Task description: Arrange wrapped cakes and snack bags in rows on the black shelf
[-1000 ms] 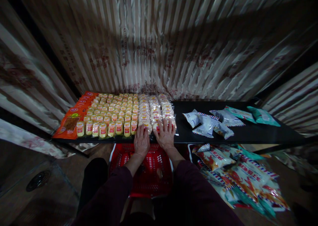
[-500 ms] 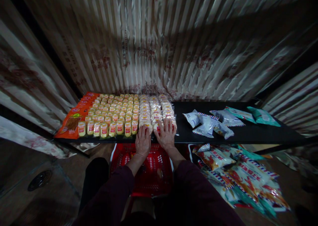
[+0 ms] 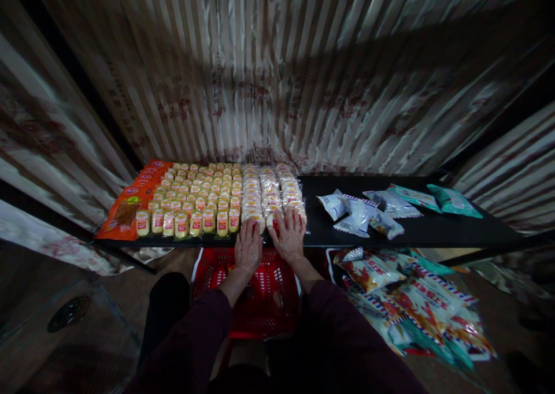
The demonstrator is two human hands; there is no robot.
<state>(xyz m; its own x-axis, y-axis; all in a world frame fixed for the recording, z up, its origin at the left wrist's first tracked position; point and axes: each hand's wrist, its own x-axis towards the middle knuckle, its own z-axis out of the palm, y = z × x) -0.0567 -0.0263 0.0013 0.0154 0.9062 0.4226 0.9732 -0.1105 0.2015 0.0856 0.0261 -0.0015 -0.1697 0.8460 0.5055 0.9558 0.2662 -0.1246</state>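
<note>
My left hand [image 3: 248, 249] rests its outstretched fingers on the front of a row of white round wrapped snack cakes [image 3: 269, 189] on the black shelf [image 3: 323, 241]. Beside it, my right hand [image 3: 288, 237] lies with spread fingers against the front cakes of the neighbouring rows. Both hands are open, and the fingers partly cover the nearest cakes. To the left stand many yellow wrapped snack cakes [image 3: 199, 203] in rows. At the shelf's left end lies an orange snack packet [image 3: 125, 215].
Silver-white snack bags [image 3: 359, 215] and teal bags [image 3: 454, 200] lie on the shelf's right part. Below my hands sits a red basket [image 3: 243, 327]; another basket to its right is heaped with snack bags [image 3: 429, 298]. Behind the shelf hangs a striped curtain [image 3: 260, 64].
My hands stay against the front of the white cakes, with barely any movement. The view has shifted slightly.
</note>
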